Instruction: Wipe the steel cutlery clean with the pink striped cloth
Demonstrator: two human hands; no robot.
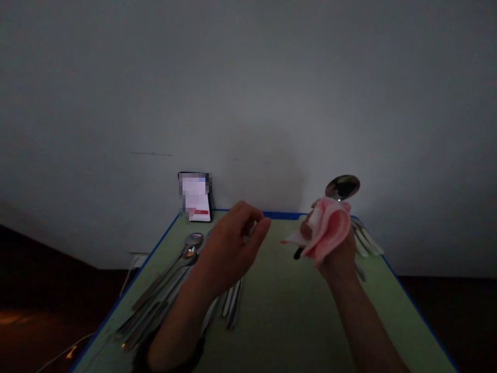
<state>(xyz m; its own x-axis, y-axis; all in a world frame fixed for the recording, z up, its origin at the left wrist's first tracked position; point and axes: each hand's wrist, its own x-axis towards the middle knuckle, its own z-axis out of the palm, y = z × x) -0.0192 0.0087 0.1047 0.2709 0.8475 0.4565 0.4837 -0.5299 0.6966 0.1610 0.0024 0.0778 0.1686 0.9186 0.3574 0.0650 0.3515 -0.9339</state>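
My right hand [337, 259] is closed around a folded pink cloth [330, 225] and a metal spoon. The spoon's shiny bowl [343, 186] sticks up above the cloth, and most of its handle is hidden. A short dark tip [298, 253] pokes out below the cloth. Over the middle of the table hovers my left hand [236, 243], fingers loosely curled and thumb apart, with nothing visible in it. Beneath and beside my left forearm lie several long-handled metal spoons [178, 263], partly covered by the arm. More slim metal handles [233, 303] lie just right of it.
A phone [198, 199] with a lit screen leans against the grey wall [256, 93] at the table's back left. Several pieces of cutlery with pale handles [367, 238] lie by the right edge, behind my right hand. The green table [287, 316] has a blue rim.
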